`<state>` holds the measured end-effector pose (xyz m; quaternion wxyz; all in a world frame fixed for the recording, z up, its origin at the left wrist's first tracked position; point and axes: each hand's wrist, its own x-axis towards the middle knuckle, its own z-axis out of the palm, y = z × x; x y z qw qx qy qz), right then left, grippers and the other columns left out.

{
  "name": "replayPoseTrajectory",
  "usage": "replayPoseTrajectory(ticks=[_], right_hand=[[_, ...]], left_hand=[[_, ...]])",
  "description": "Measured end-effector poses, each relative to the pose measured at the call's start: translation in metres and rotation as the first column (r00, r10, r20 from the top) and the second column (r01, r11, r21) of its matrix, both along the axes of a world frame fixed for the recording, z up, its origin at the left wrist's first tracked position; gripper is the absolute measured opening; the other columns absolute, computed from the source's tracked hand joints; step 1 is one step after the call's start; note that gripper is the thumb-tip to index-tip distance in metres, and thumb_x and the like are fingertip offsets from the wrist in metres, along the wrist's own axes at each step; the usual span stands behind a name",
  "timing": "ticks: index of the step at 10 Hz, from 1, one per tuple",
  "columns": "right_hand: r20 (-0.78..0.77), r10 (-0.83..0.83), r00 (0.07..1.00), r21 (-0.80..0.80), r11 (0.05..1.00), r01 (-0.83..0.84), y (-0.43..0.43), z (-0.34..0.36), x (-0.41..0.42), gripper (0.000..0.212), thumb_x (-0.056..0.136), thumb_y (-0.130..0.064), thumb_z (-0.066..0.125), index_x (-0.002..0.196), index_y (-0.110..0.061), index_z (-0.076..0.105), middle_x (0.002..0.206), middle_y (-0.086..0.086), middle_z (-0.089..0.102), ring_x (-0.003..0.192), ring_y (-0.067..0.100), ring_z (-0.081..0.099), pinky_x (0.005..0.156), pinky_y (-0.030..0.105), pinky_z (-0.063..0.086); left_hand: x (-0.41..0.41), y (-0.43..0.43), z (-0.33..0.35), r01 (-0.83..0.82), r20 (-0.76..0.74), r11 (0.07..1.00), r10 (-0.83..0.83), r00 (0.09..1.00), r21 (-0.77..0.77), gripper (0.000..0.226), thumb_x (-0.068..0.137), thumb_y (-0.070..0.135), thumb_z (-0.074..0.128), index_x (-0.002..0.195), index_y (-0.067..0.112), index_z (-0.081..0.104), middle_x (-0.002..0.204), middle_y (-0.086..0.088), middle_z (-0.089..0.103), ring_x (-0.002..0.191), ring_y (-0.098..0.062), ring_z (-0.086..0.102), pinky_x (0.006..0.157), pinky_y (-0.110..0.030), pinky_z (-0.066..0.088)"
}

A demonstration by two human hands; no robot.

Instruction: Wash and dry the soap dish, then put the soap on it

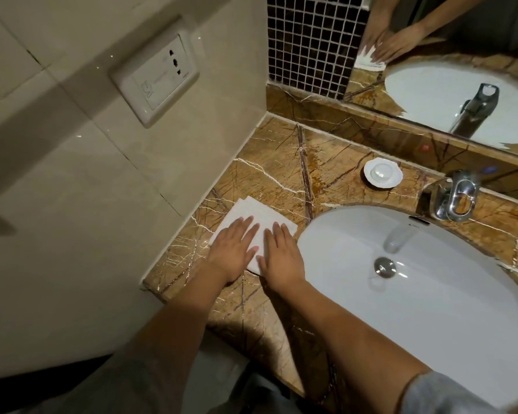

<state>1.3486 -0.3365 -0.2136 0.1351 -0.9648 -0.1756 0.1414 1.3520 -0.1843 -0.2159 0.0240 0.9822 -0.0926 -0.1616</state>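
Observation:
A white scalloped soap dish stands on the brown marble counter behind the basin, left of the tap. A round white soap lies in its middle. Nearer to me, a folded white cloth lies flat on the counter by the wall. My left hand and my right hand rest palm down on the cloth, side by side, fingers stretched out and holding nothing. Both hands are well apart from the dish.
A white oval basin with a chrome drain plug fills the right side. A chrome mixer tap stands behind it. A mirror runs along the back. A wall socket sits on the tiled wall at left.

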Motion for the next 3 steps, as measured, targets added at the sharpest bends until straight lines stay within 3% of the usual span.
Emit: replayPoseTrajectory(ticks=[1,2,3], right_hand=[[-0.047,0.048,0.998,-0.08,0.995,-0.052,-0.007,-0.009,0.0,0.067,0.1,-0.045,0.024,0.152,-0.012,-0.002,0.161,0.012,-0.011,0.149,0.029,-0.013,0.123,0.041,0.0],[-0.07,0.064,0.995,-0.056,0.996,-0.068,-0.01,-0.007,0.002,0.067,0.1,-0.046,0.025,0.152,-0.016,-0.004,0.161,0.01,-0.014,0.148,0.027,-0.014,0.122,0.041,0.0],[-0.003,0.035,0.999,0.076,0.996,-0.035,-0.018,-0.003,0.007,0.063,0.1,-0.042,0.03,0.153,-0.016,0.01,0.163,0.008,0.001,0.15,0.024,-0.005,0.123,0.038,0.004]], left_hand=[[-0.01,-0.01,-0.01,-0.037,0.008,0.997,0.036,0.999,0.07,0.06,0.101,0.044,0.015,0.151,0.022,-0.011,0.161,0.001,-0.015,0.148,-0.019,-0.012,0.12,-0.039,0.003],[-0.009,-0.016,-0.008,-0.044,0.003,0.994,0.044,0.999,0.104,0.06,0.101,0.043,0.014,0.151,0.02,-0.011,0.161,-0.002,-0.014,0.148,-0.02,-0.011,0.121,-0.039,0.004],[0.003,-0.022,0.002,-0.018,0.025,0.997,0.017,1.0,0.072,0.059,0.101,0.044,0.016,0.152,0.018,-0.002,0.162,-0.004,-0.001,0.149,-0.019,-0.003,0.12,-0.037,0.007]])
